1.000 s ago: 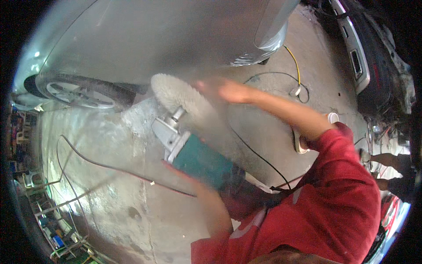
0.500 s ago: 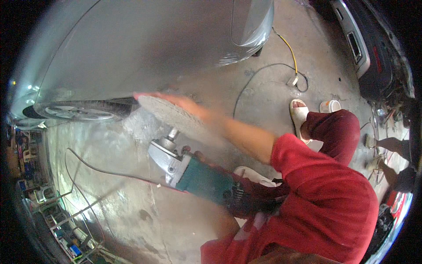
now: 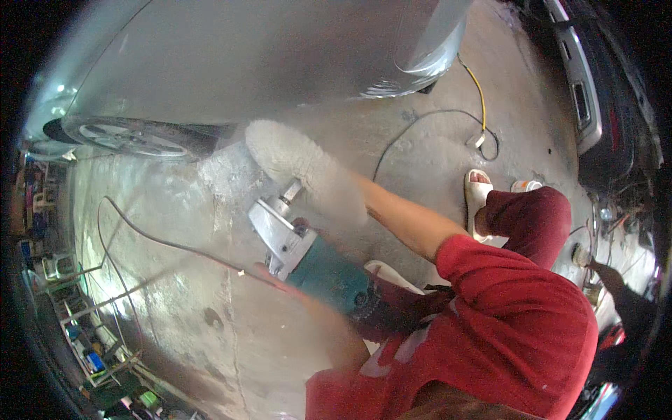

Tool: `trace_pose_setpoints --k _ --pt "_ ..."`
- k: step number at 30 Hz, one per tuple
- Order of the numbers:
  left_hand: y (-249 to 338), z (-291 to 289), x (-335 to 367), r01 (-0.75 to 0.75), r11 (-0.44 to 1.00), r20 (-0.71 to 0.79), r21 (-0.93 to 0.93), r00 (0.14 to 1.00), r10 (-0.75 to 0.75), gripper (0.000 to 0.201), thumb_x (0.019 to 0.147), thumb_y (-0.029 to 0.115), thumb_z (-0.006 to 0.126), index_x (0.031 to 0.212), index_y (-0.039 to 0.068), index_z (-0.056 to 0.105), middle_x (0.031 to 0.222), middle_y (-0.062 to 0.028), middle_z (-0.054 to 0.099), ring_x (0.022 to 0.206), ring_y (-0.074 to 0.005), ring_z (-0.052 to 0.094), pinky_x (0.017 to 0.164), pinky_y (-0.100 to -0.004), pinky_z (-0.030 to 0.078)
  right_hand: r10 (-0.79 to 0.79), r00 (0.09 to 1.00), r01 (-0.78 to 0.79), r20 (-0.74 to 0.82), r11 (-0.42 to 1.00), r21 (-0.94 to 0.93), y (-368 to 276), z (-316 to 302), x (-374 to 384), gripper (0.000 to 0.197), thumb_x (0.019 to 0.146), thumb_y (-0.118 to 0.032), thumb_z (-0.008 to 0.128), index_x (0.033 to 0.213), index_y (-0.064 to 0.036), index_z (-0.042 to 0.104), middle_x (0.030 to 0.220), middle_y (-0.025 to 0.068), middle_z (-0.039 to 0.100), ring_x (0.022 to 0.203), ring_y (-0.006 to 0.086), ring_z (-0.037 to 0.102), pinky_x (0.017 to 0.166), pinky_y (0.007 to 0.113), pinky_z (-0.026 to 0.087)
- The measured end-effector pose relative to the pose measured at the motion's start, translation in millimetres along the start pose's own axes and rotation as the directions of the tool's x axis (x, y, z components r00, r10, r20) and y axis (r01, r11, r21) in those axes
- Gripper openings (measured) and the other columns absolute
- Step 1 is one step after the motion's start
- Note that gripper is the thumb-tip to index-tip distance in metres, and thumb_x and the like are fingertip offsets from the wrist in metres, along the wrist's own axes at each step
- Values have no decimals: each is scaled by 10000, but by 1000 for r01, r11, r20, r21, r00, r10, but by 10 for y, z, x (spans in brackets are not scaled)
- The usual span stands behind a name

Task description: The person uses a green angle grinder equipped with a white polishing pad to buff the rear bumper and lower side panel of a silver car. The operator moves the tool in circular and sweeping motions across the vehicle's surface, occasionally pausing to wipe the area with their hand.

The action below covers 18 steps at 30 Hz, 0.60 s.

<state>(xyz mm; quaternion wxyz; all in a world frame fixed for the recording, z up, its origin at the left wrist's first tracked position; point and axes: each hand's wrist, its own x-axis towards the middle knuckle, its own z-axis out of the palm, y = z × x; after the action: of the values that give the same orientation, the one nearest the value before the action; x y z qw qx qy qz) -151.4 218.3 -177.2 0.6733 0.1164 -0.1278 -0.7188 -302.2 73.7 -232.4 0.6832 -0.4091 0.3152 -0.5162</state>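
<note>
A teal polisher [image 3: 332, 276] with a silver gear head lies tilted in front of my red shirt. Its fluffy off-white polishing pad [image 3: 280, 150] points away from me, toward the grey car [image 3: 231, 63]. My left hand [image 3: 283, 280], blurred, is wrapped round the polisher's body just behind the gear head. Of my right arm I see the bare forearm reaching to the back of the pad; the right hand itself is hidden behind the pad, so its fingers do not show.
A car wheel [image 3: 133, 140] stands at the left. On the concrete lie a brown cord [image 3: 168, 241] and a yellow cable [image 3: 478, 87] with a white connector. At far right is another car's bumper [image 3: 584, 91], with a white tub [image 3: 525, 186] nearer. A metal rack [image 3: 105, 301] stands lower left.
The pad has tilted and shifted right, and my right hand has gone from the pad's upper edge to behind it. My left hand now shows along the polisher's near side.
</note>
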Motion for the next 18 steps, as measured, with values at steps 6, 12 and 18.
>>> trace_pose_setpoints --k 6,12,18 --pt "115 411 172 -335 906 -55 260 931 360 1019 790 733 482 1415 -40 258 1225 -302 490 1148 -377 500 961 -513 426 282 793 -72 540 924 -377 -556 -72 -1265 820 840 -369 675 1448 -15 252 1304 180 533 1243 250 469 1043 381 361" --pt "-134 1217 579 -636 723 -73 270 735 674 1029 785 818 310 1418 6 308 1280 -293 483 1108 -431 537 942 -573 438 448 823 145 349 428 -892 -2074 153 -1016 1202 601 -375 855 1498 -120 97 1023 244 635 905 416 638 800 457 510" --pt "-1077 1529 586 -566 492 -277 662 425 862 1068 764 858 273 1454 43 267 1422 -212 386 1265 -420 421 1055 -580 331 251 905 253 344 332 -909 -2304 -861 -1152 1051 603 -206 817 1458 -146 209 1102 209 623 931 415 627 784 458 525"
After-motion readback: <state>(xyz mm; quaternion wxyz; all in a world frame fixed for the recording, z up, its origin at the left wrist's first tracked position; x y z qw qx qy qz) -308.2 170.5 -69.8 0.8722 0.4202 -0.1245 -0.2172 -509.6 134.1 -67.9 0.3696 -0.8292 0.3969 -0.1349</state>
